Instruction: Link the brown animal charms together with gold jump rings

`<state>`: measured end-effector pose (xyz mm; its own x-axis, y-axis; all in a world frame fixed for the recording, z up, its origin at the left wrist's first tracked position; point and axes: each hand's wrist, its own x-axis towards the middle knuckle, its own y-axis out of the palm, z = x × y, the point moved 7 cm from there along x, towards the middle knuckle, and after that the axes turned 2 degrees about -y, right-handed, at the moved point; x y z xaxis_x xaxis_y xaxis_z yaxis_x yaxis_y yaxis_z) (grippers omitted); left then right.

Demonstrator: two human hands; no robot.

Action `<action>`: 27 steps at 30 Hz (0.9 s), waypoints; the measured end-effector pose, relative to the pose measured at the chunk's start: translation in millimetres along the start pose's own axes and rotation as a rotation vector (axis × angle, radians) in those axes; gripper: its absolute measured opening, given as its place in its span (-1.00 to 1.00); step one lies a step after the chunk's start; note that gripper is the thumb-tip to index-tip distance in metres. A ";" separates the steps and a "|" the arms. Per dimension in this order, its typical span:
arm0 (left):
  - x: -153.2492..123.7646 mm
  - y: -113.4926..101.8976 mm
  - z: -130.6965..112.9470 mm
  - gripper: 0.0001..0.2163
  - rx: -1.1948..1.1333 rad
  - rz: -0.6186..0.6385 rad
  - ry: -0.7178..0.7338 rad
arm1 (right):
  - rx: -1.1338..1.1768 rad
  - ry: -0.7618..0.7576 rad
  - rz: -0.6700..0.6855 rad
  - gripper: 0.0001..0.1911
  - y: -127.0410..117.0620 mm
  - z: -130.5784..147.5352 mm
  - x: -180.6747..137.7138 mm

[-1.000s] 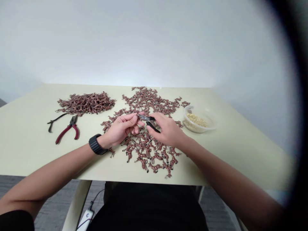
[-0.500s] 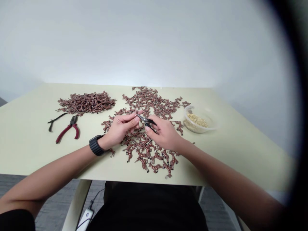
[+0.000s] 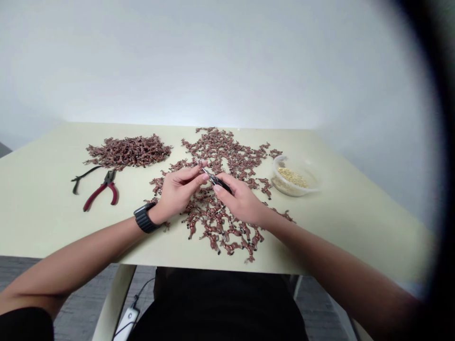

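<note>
My right hand [image 3: 241, 198] is wrapped round black-handled pliers [image 3: 223, 183], their handles pressed together. The slim jaws reach up and left to the fingertips of my left hand [image 3: 181, 188]. My left thumb and fingers are pinched at those jaws; whatever small piece sits between them is too small to make out. Beneath both hands spreads a loose layer of small brown animal figures [image 3: 216, 220], which look like deer or horses. My hands cover part of this layer.
A denser heap of brown figures [image 3: 130, 151] lies at the back left. Before it are red-handled pliers [image 3: 103, 189] and a thin black tool [image 3: 83, 177]. On the right stands a clear plastic tub [image 3: 302, 191] with small gold-coloured pieces [image 3: 292, 177].
The black pliers' handles have come together in my right hand. My left hand has shifted slightly right. More brown figures show beside my right wrist.
</note>
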<state>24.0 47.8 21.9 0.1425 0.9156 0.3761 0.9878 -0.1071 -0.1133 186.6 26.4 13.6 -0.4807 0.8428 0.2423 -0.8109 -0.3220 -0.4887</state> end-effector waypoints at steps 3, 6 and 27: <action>0.3 -1.5 -5.2 -0.80 0.065 -0.016 0.072 | 0.018 -0.004 0.005 -0.71 0.5 1.1 0.1; 0.7 -2.0 -6.0 -0.78 0.086 -0.025 0.093 | 0.031 -0.003 0.002 -0.72 1.3 0.3 1.0; 48.2 -37.2 17.6 -0.68 0.758 0.160 0.118 | -0.561 0.062 -0.149 -0.62 -33.5 -38.1 11.1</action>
<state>-7.0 102.8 28.1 0.3274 0.8594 0.3928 0.6480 0.0983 -0.7553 221.1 63.0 0.8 -0.3405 0.8907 0.3013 -0.5592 0.0658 -0.8264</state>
